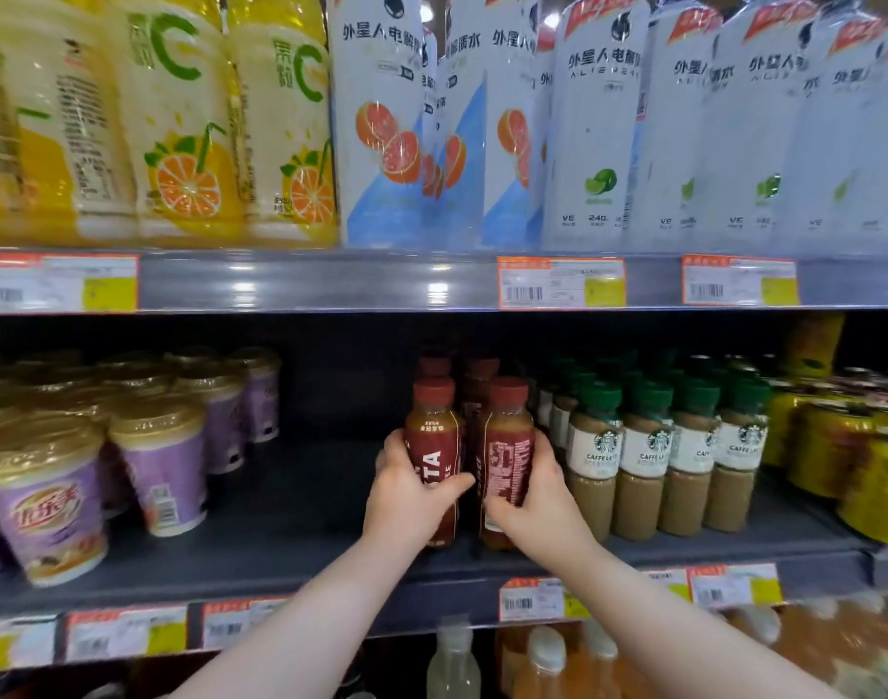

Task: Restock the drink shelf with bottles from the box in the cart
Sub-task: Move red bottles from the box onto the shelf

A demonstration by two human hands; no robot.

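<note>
Several purple cups (164, 461) with gold lids stand well left of the left hand (406, 502), with bare drink shelf (301, 502) between. Left hand is curled round the lower half of the left bottle (434, 431), thumb across the label front. Bottle is upright with a red cap and brown contents. The right bottle (507, 446), same kind and upright, is just beside it. Cannot tell if the two touch. Right hand (538, 502) wraps its lower half from the right, thumb on the front. Both bases look down on the shelf near the front edge. Behind the hands are more red-capped bottles (482, 370). Just right of the right hand are green-capped latte bottles (648, 461), and past those yellow cans (835, 446). Above the hands, price tags (560, 282) sit on the upper shelf edge.
</note>
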